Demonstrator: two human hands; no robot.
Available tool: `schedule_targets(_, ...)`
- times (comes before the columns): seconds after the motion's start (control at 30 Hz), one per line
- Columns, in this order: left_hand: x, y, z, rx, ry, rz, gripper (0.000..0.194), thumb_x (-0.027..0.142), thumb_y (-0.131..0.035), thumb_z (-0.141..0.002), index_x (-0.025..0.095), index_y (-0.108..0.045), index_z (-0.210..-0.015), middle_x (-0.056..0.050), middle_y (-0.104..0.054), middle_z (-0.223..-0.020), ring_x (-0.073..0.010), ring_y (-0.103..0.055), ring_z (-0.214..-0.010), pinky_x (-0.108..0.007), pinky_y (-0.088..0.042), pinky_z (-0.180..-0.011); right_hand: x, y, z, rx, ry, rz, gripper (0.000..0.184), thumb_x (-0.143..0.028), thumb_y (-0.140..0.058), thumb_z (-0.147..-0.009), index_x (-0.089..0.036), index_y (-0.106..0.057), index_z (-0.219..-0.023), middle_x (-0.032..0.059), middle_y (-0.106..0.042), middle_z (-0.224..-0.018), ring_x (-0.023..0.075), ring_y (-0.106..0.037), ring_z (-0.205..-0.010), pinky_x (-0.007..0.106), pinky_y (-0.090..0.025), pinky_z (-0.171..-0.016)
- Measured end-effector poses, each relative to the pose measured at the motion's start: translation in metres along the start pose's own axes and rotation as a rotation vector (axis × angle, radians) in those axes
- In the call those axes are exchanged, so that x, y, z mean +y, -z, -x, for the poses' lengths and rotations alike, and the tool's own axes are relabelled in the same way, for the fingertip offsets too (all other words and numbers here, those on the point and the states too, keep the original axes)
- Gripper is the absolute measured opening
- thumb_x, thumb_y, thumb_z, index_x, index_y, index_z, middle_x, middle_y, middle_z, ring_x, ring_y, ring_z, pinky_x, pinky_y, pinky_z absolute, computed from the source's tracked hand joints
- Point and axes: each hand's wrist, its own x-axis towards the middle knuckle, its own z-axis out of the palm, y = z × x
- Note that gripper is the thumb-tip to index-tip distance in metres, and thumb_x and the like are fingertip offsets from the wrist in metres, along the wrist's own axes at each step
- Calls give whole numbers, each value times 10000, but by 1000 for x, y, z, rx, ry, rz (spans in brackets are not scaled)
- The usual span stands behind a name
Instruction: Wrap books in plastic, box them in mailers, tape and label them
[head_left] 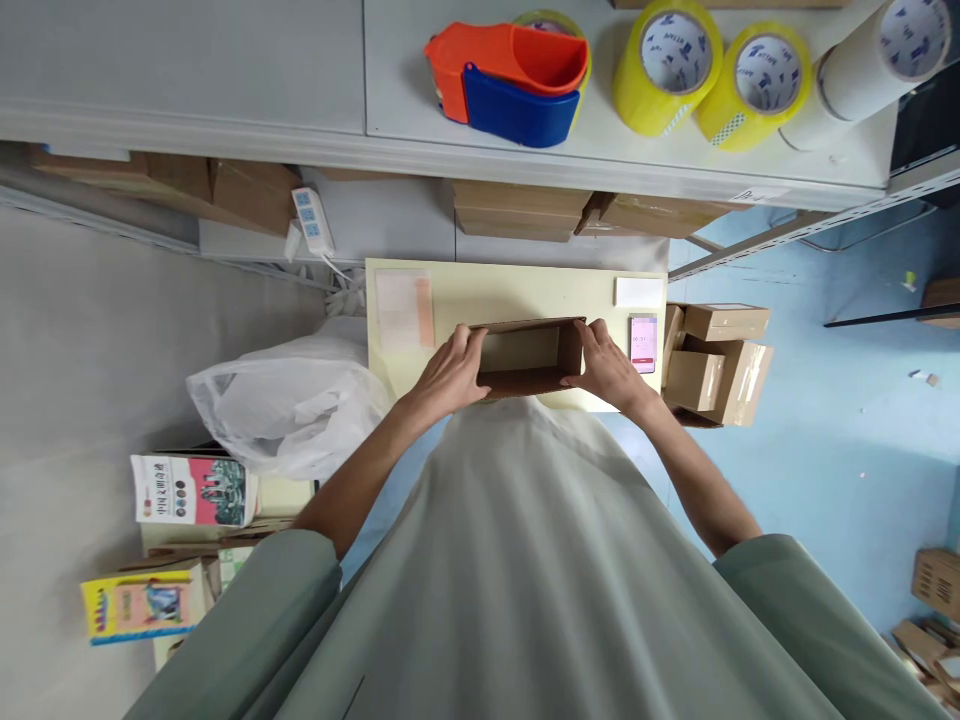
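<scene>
The one view looks from the wearer's head — forward and steeply down — onto the cream bench [510, 288], which lies near mid-frame. It sits fairly close above the bench, yet takes in the shelf [225, 70] beyond it and floor [832, 420] on both sides.

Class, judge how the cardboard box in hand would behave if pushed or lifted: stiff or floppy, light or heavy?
The cardboard box is probably light, as its walls look thin and no contents show inside. It seems stiff, its sides straight between the left hand and right hand, though a hard squeeze might bow the rim.
</scene>
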Motion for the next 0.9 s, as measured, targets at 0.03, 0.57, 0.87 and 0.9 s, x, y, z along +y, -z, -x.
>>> schedule_targets(0.03,3,-2,-2,-19,0,-3,1066,223,-922,-746,165,-400,-1673,-206,-520,-1440,-473,-657,-1329,-585,-589,-1136,1,-2,-1,7,11,-9,1060,-405,-929,-875,-197,-319,-1715,199,-526,-1407,459,-698,-1278,622,-670,-1034)
schedule_targets(0.57,18,-24,-17,81,26,149,1263,353,-1028,-704,281,-280,-1718,-171,-425,-1507,-472,-585,-1448,-635,-604,-1138,-3,-10,8,-46,152,133,1006,-397,-771,-1000,-170,-177,-1779,235,-587,-1478,439,-707,-1274,602,-676,-1012)
schedule_targets(0.87,33,-22,-27,25,19,85,1064,341,-954,-776,329,-399,-1684,-130,-522,-1447,-415,-636,-1366,-579,-595,-1132,-46,-42,-13,-109,87,109,612,-296,-364,-1135,-104,-401,-1715,294,-614,-1556,413,-719,-1289,530,-683,-977)
schedule_targets(0.9,34,-22,-27,19,10,82,1021,332,-936,-792,340,-420,-1673,-121,-538,-1438,-404,-640,-1363,-565,-595,-1131,-47,-45,-13,-100,81,77,596,-290,-361,-1135,-118,-423,-1702,281,-633,-1531,405,-723,-1281,526,-681,-973)
